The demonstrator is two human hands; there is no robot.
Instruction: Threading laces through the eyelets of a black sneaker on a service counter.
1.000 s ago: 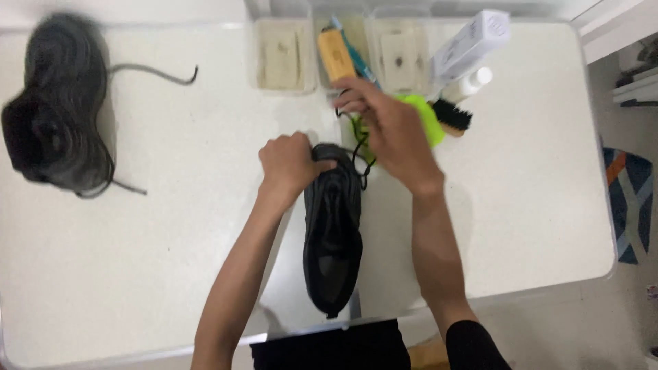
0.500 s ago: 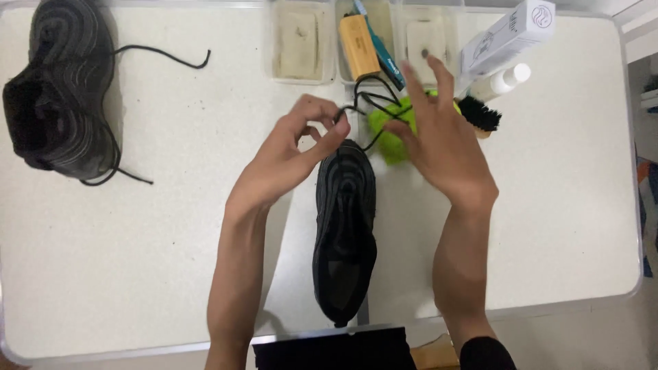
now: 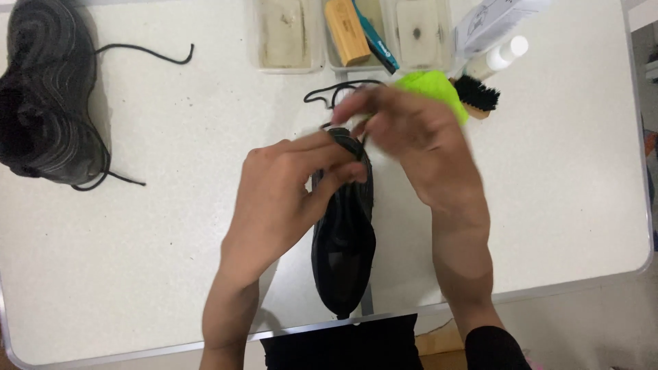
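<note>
Our right hand point(image 3: 418, 137) has shifted left onto the thin black lace point(image 3: 336, 92); of two black sneakers, our left hand point(image 3: 288, 185) pinches one black mesh sneaker point(image 3: 343, 247).

Shoe-cleaning workstation: white table point(image 3: 137, 274), brushes point(image 3: 476, 94), trays point(image 3: 284, 34), bottle point(image 3: 499, 56).

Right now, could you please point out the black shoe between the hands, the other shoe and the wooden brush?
black shoe point(image 3: 343, 253): head view, on its toe half.
other shoe point(image 3: 41, 96): head view, mid upper.
wooden brush point(image 3: 343, 31): head view, on its wooden back.
</note>
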